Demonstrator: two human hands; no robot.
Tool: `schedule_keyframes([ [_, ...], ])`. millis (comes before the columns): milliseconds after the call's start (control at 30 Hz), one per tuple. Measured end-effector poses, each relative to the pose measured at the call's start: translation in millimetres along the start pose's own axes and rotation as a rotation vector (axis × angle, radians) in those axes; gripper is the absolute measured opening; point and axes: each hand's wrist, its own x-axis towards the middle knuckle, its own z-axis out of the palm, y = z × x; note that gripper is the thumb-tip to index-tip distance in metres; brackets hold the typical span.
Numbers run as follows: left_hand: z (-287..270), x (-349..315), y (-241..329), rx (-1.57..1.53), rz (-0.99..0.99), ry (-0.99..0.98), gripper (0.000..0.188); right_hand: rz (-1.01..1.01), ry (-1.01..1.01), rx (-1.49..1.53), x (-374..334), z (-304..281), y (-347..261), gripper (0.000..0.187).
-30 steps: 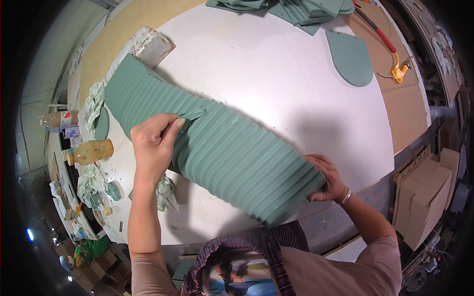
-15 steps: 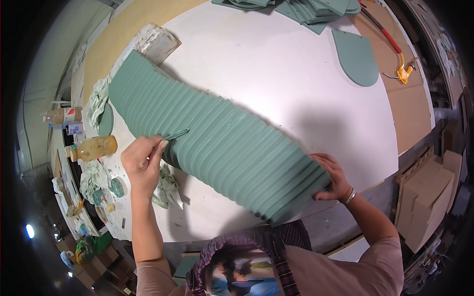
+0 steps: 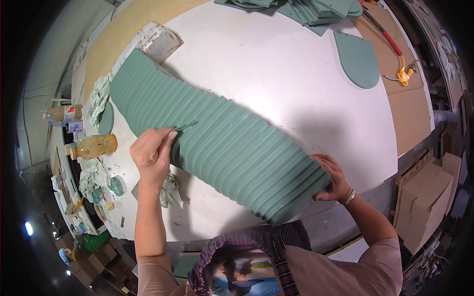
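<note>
A long row of green rounded panels point(image 3: 232, 153), leaning closely one on another, runs slantwise across the white table from far left to near right. My left hand point(image 3: 154, 152) is closed in a pinch on a thin green paint-smeared tool point(image 3: 185, 126), perhaps a small brush. Its tip lies against the panel edges near the middle of the row; its exact kind cannot be made out. At the near right end, my right hand point(image 3: 335, 178) grips the last panels, its thumb and some fingers partly hidden behind them.
A paint-stained white block point(image 3: 160, 43) stands at the row's far end. Bottles of yellowish liquid point(image 3: 96, 147) and crumpled rags point(image 3: 94, 177) lie left. More green panels point(image 3: 316, 14), a single panel point(image 3: 358, 60) and a yellow spray gun point(image 3: 406, 76) with a hose are at far right.
My left hand has moved right and slightly away from me, carrying the thin tool farther over the panel edges. My right hand keeps its grip at the near end.
</note>
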Motion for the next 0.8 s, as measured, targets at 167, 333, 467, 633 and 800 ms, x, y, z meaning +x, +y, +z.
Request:
schedule_keyframes([
  [167, -3, 0, -9, 0.005, -0.089, 0.061, 0.007, -0.002, -0.003, -0.001, 0, 0, 1, 0.094],
  [333, -11, 1, -17, -0.089, -0.242, 0.090, 0.007, 0.012, -0.007, -0.004, 1, -1, -1, 0.094],
  [467, -9, 3, -19, -0.080, -0.251, 0.045, 0.007, 0.012, -0.006, -0.008, 0, -1, 0, 0.094],
  [633, -8, 7, -23, -0.172, -0.320, 0.056, 0.007, -0.005, -0.005, -0.001, 1, 0, 0, 0.093],
  [800, -8, 9, -25, -0.209, -0.350, 0.008, 0.008, -0.006, -0.010, -0.009, 1, 0, 0, 0.094],
])
